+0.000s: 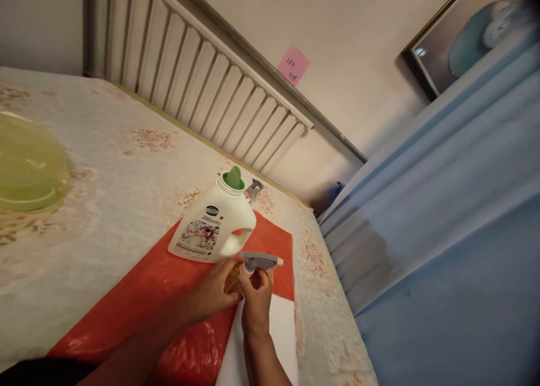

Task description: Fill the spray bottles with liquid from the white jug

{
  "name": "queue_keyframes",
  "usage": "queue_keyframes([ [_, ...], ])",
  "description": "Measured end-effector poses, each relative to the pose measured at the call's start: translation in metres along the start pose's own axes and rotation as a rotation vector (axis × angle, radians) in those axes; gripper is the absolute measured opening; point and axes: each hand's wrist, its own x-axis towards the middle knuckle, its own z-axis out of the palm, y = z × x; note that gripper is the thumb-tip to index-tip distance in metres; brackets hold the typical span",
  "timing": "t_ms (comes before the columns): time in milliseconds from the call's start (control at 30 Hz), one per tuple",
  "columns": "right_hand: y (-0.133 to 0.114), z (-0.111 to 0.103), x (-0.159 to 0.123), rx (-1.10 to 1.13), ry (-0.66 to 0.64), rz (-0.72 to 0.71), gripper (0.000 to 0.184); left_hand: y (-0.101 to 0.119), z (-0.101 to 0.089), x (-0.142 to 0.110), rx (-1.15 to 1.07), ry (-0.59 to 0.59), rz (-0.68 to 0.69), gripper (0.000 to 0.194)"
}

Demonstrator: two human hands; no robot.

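Note:
A spray bottle with a grey trigger head (pixel 260 260) and a pale nozzle tip pointing right is between my two hands. My left hand (pixel 219 287) is closed round it from the left, and its body is mostly hidden behind the fingers. From below, my right hand (pixel 257 299) is closed with thumb and fingers at the white collar under the trigger head. Just beyond my hands, a cream detergent jug (pixel 230 214) stands upright on red plastic sheeting (pixel 189 346). No cap covers its green pouring spout (pixel 234 178).
Behind the jug lies another grey spray head (pixel 254 189), partly hidden. A translucent yellow-green basin (pixel 31 164) sits on the flowered tablecloth (pixel 113 178) at left. White sheet material (pixel 280 335) lies by my right wrist. A radiator (pixel 202 76) borders the far side; a blue curtain (pixel 447 217) hangs at right.

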Motion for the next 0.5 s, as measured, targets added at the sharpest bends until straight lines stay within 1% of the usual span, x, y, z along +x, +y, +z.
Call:
queue_keyframes([
  [67, 0.002, 0.003, 0.000, -0.013, 0.033, 0.017, 0.021, 0.000, 0.000, 0.001, 0.001, 0.001, 0.001, 0.041],
  [133, -0.001, 0.004, -0.001, -0.047, 0.042, 0.004, 0.023, -0.002, 0.000, 0.001, 0.011, 0.007, 0.006, 0.043],
  [333, -0.015, -0.004, -0.007, -0.046, -0.085, -0.085, 0.026, -0.001, 0.000, 0.000, 0.002, -0.008, 0.004, 0.049],
  [400, -0.015, -0.005, -0.006, -0.042, -0.084, -0.081, 0.025, 0.000, 0.000, 0.000, 0.002, -0.012, -0.002, 0.049],
  [500, -0.009, -0.001, -0.004, -0.026, -0.046, -0.036, 0.026, 0.000, 0.000, 0.000, 0.020, 0.004, -0.014, 0.049],
])
